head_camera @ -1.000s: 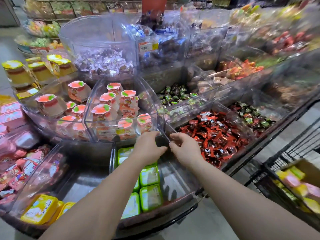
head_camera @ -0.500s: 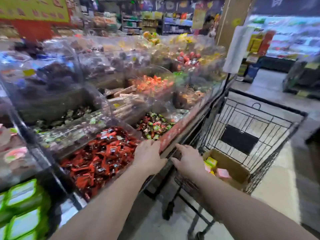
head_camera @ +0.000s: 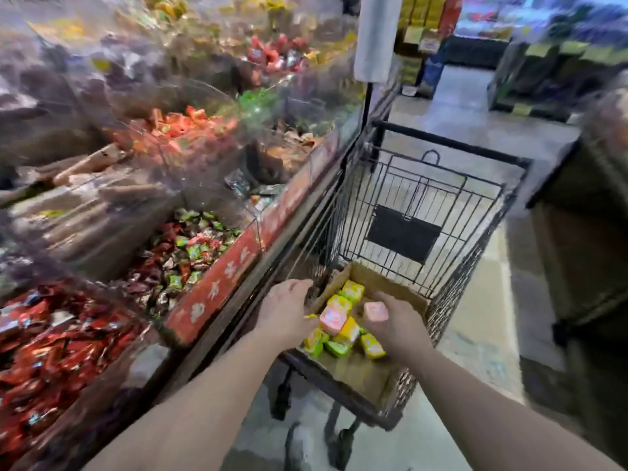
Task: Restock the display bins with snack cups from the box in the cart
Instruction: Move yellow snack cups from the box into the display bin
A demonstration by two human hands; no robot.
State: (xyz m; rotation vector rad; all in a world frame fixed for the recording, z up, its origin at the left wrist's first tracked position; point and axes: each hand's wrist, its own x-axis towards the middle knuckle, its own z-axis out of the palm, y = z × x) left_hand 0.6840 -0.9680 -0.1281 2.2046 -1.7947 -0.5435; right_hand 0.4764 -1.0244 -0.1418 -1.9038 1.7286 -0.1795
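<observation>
**Both hands moved from cart rim into box**

Right hand (head_camera: 394, 322), half a second ago near the rim, now holds a pink snack cup (head_camera: 375, 311). Left hand (head_camera: 289, 312) hovers relaxed, holding nothing, at the cardboard box (head_camera: 390, 283)'s near-left edge. Remaining snack cups (head_camera: 343, 329) lie loose inside, within reach in the cart (head_camera: 441, 205), beside the display bins (head_camera: 176, 263).

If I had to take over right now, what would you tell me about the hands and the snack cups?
Right hand: down in the cardboard box, gripping a pink snack cup.
Left hand: over the near left edge of the box; its fingers are hidden, so I cannot tell whether it holds anything.
The box sits in the shopping cart beside the display bins. It holds another pink cup and yellow and green cups.
Done: one cup grabbed.
Left: carry the cups to the display bins, then come back for more.
</observation>
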